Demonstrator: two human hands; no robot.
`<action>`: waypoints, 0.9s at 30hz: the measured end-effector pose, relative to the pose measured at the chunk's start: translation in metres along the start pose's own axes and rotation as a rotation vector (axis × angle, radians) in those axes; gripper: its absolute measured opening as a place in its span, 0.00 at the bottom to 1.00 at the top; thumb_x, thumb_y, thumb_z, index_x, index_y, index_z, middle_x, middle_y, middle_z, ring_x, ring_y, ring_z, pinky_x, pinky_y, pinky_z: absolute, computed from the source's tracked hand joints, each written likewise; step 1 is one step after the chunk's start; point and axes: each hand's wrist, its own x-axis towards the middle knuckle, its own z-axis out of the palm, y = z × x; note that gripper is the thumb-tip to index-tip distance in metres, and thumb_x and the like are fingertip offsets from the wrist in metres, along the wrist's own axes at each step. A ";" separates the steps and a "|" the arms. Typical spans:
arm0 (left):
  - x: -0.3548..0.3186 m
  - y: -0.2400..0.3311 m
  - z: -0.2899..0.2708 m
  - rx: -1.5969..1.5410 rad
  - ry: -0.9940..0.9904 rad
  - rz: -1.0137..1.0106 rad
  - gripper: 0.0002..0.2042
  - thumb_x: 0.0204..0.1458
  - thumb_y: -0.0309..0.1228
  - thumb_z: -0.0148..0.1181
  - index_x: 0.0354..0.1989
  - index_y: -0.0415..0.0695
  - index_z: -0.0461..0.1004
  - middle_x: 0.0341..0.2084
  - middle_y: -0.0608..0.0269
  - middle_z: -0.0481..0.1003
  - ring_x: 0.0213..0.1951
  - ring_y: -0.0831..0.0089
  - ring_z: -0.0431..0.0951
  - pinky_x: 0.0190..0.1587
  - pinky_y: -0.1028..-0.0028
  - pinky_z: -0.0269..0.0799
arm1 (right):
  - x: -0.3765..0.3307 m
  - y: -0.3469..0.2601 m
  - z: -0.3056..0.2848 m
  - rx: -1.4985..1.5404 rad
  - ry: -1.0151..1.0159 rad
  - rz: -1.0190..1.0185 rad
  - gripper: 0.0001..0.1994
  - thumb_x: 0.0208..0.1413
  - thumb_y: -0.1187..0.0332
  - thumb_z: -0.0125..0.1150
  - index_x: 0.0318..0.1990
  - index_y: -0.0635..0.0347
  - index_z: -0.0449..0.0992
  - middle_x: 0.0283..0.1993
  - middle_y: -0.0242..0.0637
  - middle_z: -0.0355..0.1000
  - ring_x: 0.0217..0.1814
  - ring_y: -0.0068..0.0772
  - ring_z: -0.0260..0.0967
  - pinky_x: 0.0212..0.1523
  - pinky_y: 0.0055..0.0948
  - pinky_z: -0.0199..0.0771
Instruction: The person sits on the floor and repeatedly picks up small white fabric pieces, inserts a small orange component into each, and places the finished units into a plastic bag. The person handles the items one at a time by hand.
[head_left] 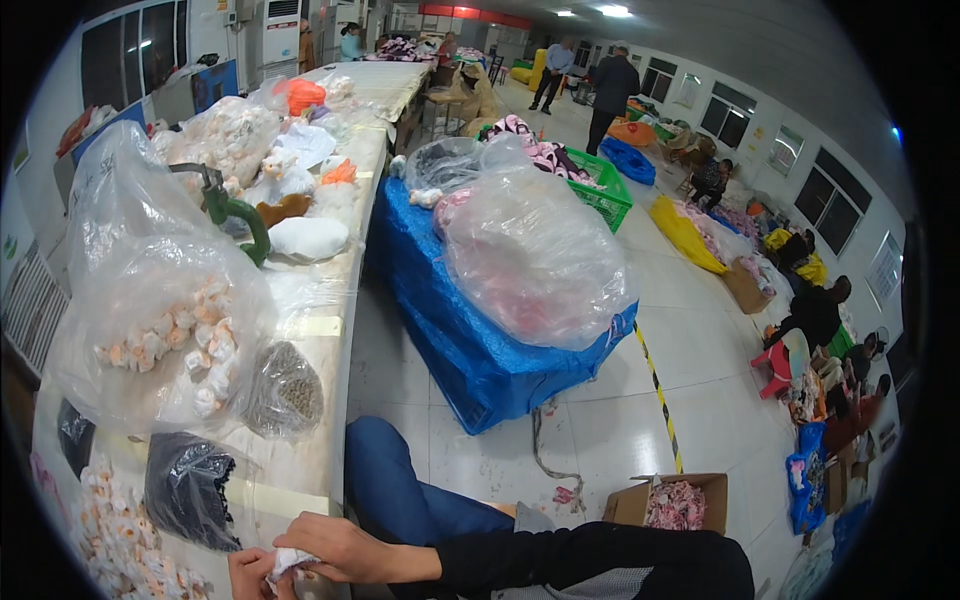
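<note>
Left hand: the left hand (248, 572) is resting at the near edge of the surface (300, 420), its fingers curling closed around the underside of a small white stuffed piece (290, 560).
Right hand: the right hand (345, 548) is reaching across from the dark sleeve, its fingers pressing down and closing on the same white piece from above.
Thing in hand: the white stuffed piece is sitting between both hands at the near edge of the surface, mostly hidden by them; its exact kind cannot be told.
Nearby on the surface: a black mesh-like bag (188, 490) is lying just beyond the hands, a clear bag of small grey pieces (284, 392) beyond that, and a large clear bag of white-and-orange toy parts (160, 320) standing toward the left edge. More white-and-orange parts (125, 540) are piling up at the near left corner.
Step in hand: by my judgement, the person is working the small piece with both hands, squeezing or fitting it.
Next move calls for: a steady pinch from the left hand while the right is adjusting its hold.
Beyond: a blue tarp-covered pile (470, 330) is standing on the floor to the right.
</note>
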 end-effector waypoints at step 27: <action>0.006 -0.035 -0.019 -0.261 0.217 -0.240 0.08 0.63 0.21 0.58 0.47 0.33 0.78 0.45 0.54 0.80 0.45 0.67 0.79 0.52 0.68 0.75 | 0.034 0.053 0.018 -0.209 -0.286 0.159 0.20 0.60 0.73 0.60 0.60 0.62 0.67 0.61 0.48 0.66 0.46 0.57 0.75 0.43 0.50 0.76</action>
